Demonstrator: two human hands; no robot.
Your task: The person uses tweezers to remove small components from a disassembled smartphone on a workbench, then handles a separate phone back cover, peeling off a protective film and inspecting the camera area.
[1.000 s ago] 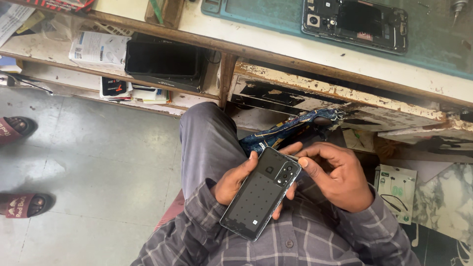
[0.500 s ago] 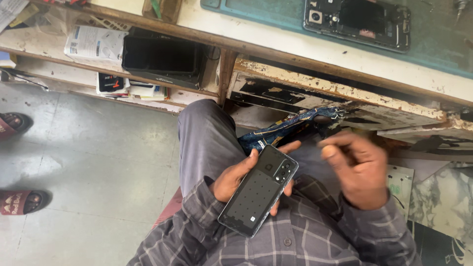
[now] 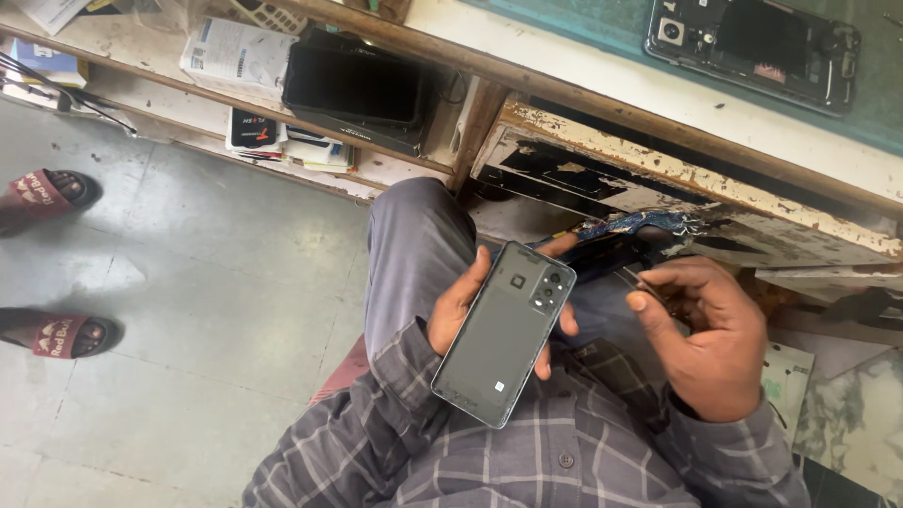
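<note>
Fingers (image 3: 470, 282) of the left hand (image 3: 461, 310) wrap the long edges of a dark grey phone (image 3: 503, 334), held back-up over the lap. It looks light, stiff and smooth, likely slippery and fragile around the camera cluster, so the edges seem the safest hold. Just right, the right hand (image 3: 705, 343) curls loosely, apparently pinching something thin, hard to make out. Above, an opened phone (image 3: 752, 47) lies on the tabletop (image 3: 564, 56); the chipped drawer (image 3: 677, 183) crowds the knees.

phone (image 3: 503, 331) on lap, opened phone (image 3: 752, 39) (above) on bench (image 3: 602, 89)
</note>
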